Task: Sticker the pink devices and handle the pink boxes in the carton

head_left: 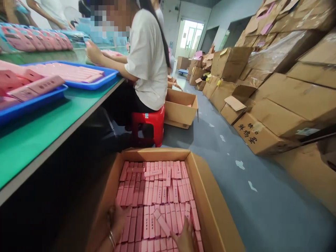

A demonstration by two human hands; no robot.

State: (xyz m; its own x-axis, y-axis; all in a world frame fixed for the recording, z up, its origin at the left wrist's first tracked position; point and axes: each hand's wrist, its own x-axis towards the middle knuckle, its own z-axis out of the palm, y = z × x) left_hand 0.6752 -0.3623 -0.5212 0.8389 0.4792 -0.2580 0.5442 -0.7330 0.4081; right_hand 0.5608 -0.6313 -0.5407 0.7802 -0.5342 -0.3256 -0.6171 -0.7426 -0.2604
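A large cardboard carton (210,196) stands on the floor below me, packed with rows of several slim pink boxes (157,189). My left hand (118,220), with a bracelet at the wrist, rests on the boxes at the carton's near left, fingers curled against them. My right hand (185,236) reaches in at the near right, fingers stretched toward one pink box (162,222) that lies slanted across the rows. The lower parts of both hands are cut off by the frame edge.
A green worktable (39,136) runs along the left with blue trays (89,82) of pink boxes. A co-worker in a white shirt (148,59) sits on a red stool (148,124). Stacked cardboard cartons (286,91) line the right; a grey floor aisle (236,164) lies between.
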